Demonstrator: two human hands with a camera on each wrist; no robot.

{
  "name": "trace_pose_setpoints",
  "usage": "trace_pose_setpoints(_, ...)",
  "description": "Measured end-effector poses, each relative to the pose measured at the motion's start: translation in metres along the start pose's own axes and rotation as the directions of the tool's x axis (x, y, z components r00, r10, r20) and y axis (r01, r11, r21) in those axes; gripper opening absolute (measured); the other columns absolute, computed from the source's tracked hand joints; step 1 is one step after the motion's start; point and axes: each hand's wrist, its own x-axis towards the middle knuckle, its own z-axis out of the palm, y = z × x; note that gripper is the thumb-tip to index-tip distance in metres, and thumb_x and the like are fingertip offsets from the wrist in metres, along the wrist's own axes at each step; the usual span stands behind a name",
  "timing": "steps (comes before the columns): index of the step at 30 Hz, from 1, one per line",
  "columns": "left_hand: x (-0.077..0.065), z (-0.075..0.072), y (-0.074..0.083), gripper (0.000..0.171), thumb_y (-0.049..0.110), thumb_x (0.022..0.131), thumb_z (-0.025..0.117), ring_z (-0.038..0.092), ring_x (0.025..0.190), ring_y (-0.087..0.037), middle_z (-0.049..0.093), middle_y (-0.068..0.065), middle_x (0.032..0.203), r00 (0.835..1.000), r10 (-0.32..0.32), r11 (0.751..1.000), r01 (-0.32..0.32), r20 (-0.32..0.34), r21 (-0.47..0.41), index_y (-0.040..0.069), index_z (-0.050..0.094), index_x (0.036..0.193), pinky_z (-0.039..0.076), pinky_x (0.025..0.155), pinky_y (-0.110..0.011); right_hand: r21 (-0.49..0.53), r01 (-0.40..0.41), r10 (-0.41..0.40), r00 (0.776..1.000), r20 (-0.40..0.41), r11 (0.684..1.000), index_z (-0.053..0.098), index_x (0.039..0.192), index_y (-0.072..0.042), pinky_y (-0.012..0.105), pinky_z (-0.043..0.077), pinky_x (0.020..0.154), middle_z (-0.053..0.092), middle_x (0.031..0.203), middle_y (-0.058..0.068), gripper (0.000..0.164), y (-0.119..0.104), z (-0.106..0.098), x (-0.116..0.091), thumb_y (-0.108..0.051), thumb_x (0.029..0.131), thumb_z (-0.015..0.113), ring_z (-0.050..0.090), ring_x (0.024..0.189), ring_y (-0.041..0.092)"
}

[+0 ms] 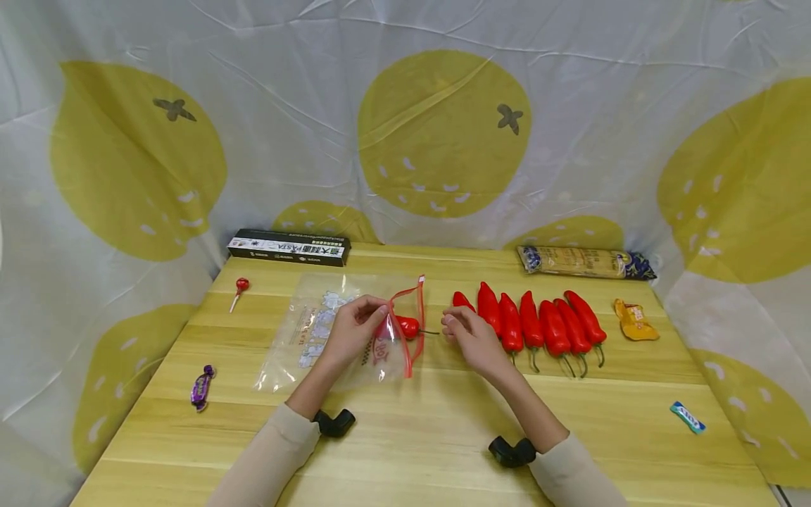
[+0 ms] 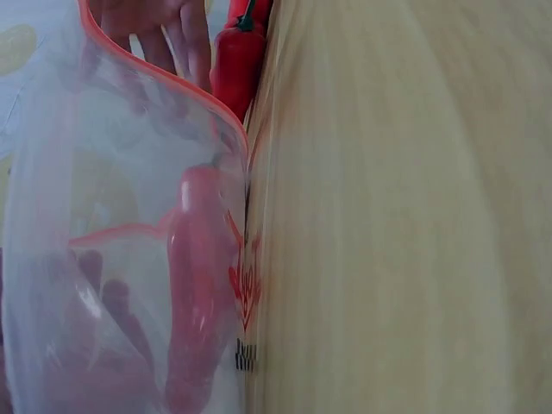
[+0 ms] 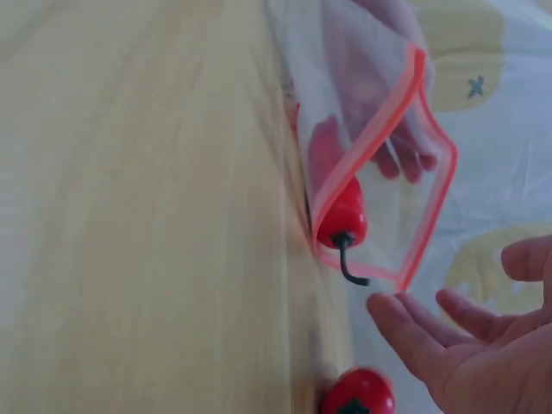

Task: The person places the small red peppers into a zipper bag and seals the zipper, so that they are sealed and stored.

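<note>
A clear zip bag (image 1: 288, 345) with a red zip edge lies on the table, its mouth held up and facing right. My left hand (image 1: 355, 325) grips the bag near that mouth, its fingers showing through the plastic in the right wrist view. Inside the bag lies a red chili pepper (image 3: 343, 216), its green stem poking out of the mouth. Just right of the stem is my right hand (image 1: 472, 338), holding nothing, with fingers apart in the right wrist view. Beyond it several red chili peppers (image 1: 531, 324) lie in a row, the leftmost partly hidden by this hand.
A black pasta box (image 1: 288, 248) and a pack of noodles (image 1: 583, 262) lie along the back. On the left are a red lollipop (image 1: 242, 284) and a purple wrapped candy (image 1: 202, 389). An orange packet (image 1: 636, 320) and a blue wrapped candy (image 1: 687, 417) lie on the right.
</note>
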Motion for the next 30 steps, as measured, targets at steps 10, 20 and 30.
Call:
trace_pose_setpoints(10,0.005,0.002,-0.020,0.019,0.029,0.092,0.068,0.064,0.100,-0.017,0.071,-0.004,0.104,0.999,-0.016,0.999,0.015,-0.035,-0.047,0.014,0.071,0.103,0.053,0.087,-0.019,0.269,-0.053,0.003,0.983,0.184,0.962,0.034,0.147,-0.004,0.049,0.034,0.113,0.040,0.149,0.025,0.059,0.000,0.010,-0.009,-0.044,0.104,0.038,0.042,0.137,0.039)
trace_pose_setpoints(20,0.004,0.007,-0.017,0.021,0.026,0.092,0.067,0.064,0.100,-0.014,0.070,-0.008,0.105,0.999,0.000,0.990,-0.006,-0.039,-0.142,0.009,0.070,0.105,0.053,0.086,-0.020,0.469,-0.024,-0.137,0.942,0.306,0.883,0.024,0.151,-0.010,0.050,0.019,0.120,0.025,0.157,0.024,0.068,-0.003,0.037,0.014,-0.057,0.103,0.018,0.024,0.147,0.038)
trace_pose_setpoints(30,0.006,0.004,-0.020,0.022,0.026,0.092,0.067,0.063,0.098,-0.014,0.069,-0.008,0.104,0.996,-0.031,0.987,0.016,-0.086,-0.163,0.008,0.069,0.105,0.053,0.085,-0.019,0.233,0.147,-0.157,0.987,0.023,0.961,0.050,0.134,-0.006,0.044,0.047,0.104,0.052,0.137,0.021,0.041,0.001,0.022,0.014,-0.026,0.098,0.058,0.055,0.124,0.034)
